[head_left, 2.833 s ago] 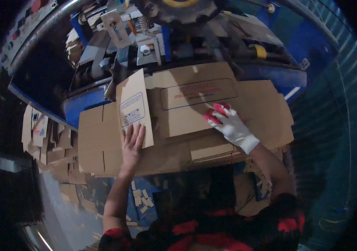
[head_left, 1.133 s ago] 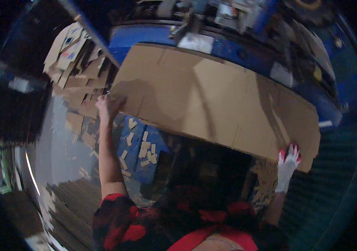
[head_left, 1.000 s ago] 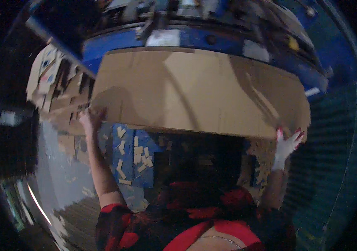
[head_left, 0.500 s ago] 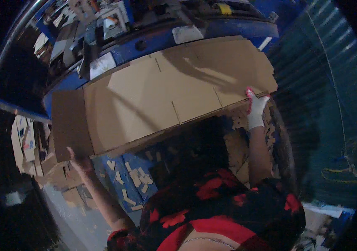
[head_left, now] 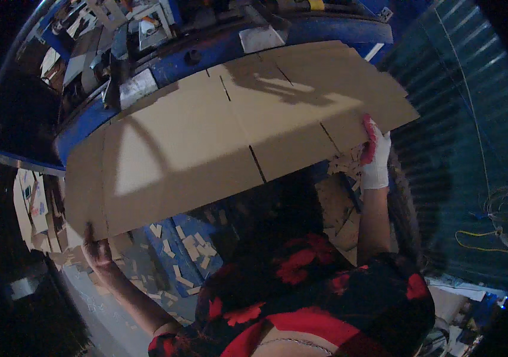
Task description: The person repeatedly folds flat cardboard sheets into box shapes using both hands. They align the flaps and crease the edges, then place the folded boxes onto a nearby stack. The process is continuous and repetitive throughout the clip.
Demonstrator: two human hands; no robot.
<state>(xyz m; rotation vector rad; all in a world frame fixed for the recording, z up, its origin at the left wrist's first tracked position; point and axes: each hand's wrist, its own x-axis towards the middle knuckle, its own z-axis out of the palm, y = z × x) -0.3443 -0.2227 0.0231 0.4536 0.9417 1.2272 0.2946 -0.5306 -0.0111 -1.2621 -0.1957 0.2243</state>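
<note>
A long brown cardboard sheet [head_left: 206, 137] with several dark slots and crease lines stretches across the view, at a slant with its right end higher. My bare left hand [head_left: 97, 251] grips its lower left corner, thumb on top and the other fingers hidden beneath. At the lower right edge, my right hand [head_left: 376, 153], in a white glove with pink-red on the thumb side, is closed on the sheet. The sheet's far edge lies against or just over the front of a blue machine [head_left: 218, 43]; whether it touches cannot be told.
Light metal plates [head_left: 263, 39] sit along the machine's front. Cardboard offcuts [head_left: 191, 250] are scattered below. Stacked cardboard [head_left: 38, 205] stands at the left, and more scrap [head_left: 337, 202] lies under my right arm. A green corrugated wall [head_left: 456, 131] with a hanging cord rises on the right.
The sheet's right end has shifted rightward, and its darker left part now looks level with the rest. My left hand has moved slightly left and down; my right hand has moved slightly right.
</note>
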